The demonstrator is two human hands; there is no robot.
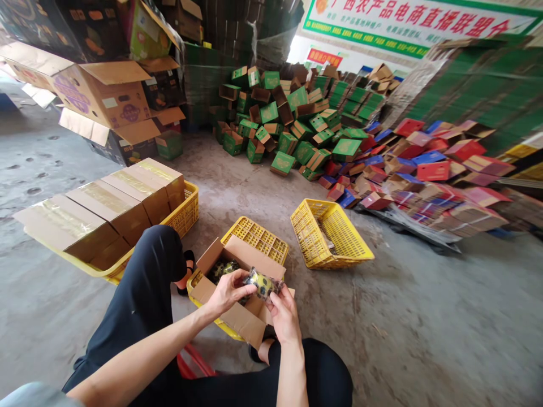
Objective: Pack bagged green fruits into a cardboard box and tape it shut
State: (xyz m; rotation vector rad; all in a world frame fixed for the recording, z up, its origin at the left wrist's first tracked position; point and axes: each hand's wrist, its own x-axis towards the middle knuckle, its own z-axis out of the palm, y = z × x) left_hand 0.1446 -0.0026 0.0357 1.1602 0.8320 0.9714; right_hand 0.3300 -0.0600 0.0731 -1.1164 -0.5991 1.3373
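Between my two hands I hold a small clear plastic packet (264, 284) with yellow-green and dark round spots; what is inside I cannot make out. My left hand (231, 291) pinches its left end, and my right hand (284, 314) grips the right end. Below them is an open cardboard box (244, 322) with its flaps spread out. Similar dark and yellow-green packets (220, 270) lie in its left part; my hands hide some of the inside. The box rests on a yellow plastic crate (231, 329) between my legs.
Another yellow crate (254, 240) lies just behind the box, and one (331, 234) stands to the right with something inside. Taped cartons (110, 198) fill a long yellow crate (190, 203) at left. Green boxes (292, 121) and red-blue boxes (432, 164) are heaped behind.
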